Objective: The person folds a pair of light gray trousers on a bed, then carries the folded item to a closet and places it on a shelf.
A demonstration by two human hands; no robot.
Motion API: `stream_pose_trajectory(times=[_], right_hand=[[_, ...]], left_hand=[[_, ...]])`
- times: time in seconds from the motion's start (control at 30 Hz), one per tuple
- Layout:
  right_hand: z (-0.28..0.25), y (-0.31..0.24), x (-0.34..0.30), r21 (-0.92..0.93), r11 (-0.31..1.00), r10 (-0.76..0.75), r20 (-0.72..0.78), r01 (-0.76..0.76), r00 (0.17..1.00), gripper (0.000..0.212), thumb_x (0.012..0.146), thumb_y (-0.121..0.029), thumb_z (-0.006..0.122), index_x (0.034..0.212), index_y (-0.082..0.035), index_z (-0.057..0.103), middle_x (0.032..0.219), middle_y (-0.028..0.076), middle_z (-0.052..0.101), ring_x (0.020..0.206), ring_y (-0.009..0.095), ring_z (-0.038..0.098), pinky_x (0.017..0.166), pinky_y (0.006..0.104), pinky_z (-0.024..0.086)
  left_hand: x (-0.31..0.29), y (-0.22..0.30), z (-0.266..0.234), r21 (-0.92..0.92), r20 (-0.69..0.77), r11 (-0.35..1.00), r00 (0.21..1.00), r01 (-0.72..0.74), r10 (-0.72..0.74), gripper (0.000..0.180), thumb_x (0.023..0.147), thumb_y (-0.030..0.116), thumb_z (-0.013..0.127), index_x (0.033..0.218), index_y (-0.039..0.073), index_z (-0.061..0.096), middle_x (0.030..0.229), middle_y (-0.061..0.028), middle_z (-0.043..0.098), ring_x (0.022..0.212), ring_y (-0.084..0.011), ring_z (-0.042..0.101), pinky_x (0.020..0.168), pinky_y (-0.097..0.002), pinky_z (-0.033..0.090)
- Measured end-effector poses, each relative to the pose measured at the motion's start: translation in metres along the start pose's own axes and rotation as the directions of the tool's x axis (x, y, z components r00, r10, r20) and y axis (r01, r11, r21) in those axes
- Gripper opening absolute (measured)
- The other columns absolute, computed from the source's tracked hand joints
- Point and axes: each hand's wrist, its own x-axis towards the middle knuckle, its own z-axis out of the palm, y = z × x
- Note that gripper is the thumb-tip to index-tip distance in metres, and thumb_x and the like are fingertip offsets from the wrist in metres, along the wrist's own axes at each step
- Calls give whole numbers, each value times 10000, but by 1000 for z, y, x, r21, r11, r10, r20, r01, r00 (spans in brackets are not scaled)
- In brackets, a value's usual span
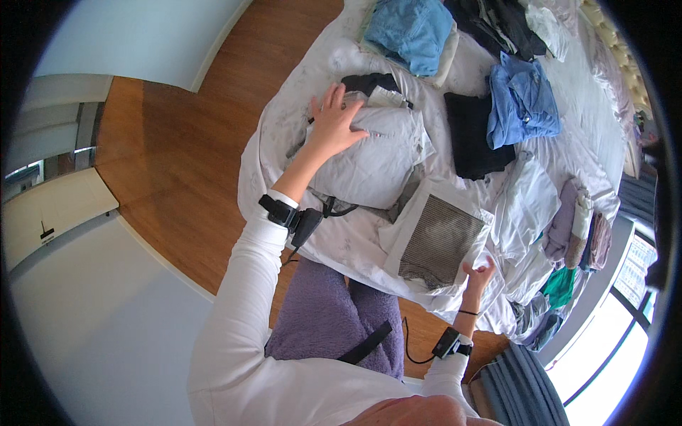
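Observation:
My left hand [334, 124] lies over a pale grey folded garment [376, 160] on the bed, its fingers spread and resting near the far left edge. Dark cloth [369, 83] shows just beyond those fingers. To the right, a white fabric piece with a dark mesh panel [442, 238] stands or lies at the bed's near edge; I cannot tell which. Beside its near right corner is my right hand [481, 277], thumb and fingers apart, with nothing visible between them. Whether it touches the white border is unclear.
Across the bed [284, 113] lie a black folded garment [472, 138], a blue denim garment [524, 103], a teal garment [408, 35] and white clothes [527, 195]. Rolled clothes [572, 224] lie at the right. A grey curtain [522, 387] hangs by the window [611, 341].

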Motion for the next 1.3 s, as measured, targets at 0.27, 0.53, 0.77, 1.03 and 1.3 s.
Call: stream_pose_trajectory(times=[0.27, 0.53, 0.77, 1.03, 1.3], right_hand=[[62, -91, -70, 209, 934, -330, 191, 290, 924, 501, 834, -89, 673, 1282, -13, 462, 1245, 129, 526, 1101, 244, 528, 945, 364, 420], [128, -113, -127, 643, 600, 20, 583, -476, 812, 451, 909, -102, 590, 1324, -43, 424, 1213, 70, 532, 1080, 210, 534, 918, 353, 446], [124, -48, -180, 714, 346, 243, 558, -609, 793, 441, 920, -47, 555, 1340, -43, 419, 1302, 61, 486, 1181, 220, 472, 974, 364, 416], [102, -5, -228, 587, 674, 82, 543, -448, 836, 463, 933, -80, 557, 1366, -46, 394, 1337, 70, 462, 1220, 200, 438, 1021, 344, 368], [59, -13, -259, 190, 976, -175, 398, 106, 901, 438, 871, -53, 609, 1281, 14, 474, 1201, 115, 575, 1093, 153, 533, 932, 297, 416]], left_hand=[[-25, 59, -26, -220, 198, 958, 953, -183, 228, 82, 782, 106, 553, 861, 85, 548, 848, -86, 580, 848, -298, 595, 707, -465, 484], [-181, 144, -51, -189, 290, 824, 771, -535, 567, 152, 742, 140, 595, 852, 44, 555, 1036, -227, 611, 728, -254, 652, 597, -344, 549], [-156, 100, -51, -595, 448, 783, 733, -183, 512, 199, 800, 126, 626, 931, -15, 573, 1163, -186, 577, 946, -351, 607, 785, -392, 519], [-19, 43, 4, -284, 75, 958, 995, -38, 62, 729, 718, 230, 757, 1307, 9, 388, 1208, -219, 493, 1112, -393, 471, 949, -453, 388], [0, 16, 55, -320, -6, 925, 976, 206, -219, 542, 658, 192, 790, 1108, 22, 540, 921, -108, 577, 903, -265, 538, 862, -395, 406]])
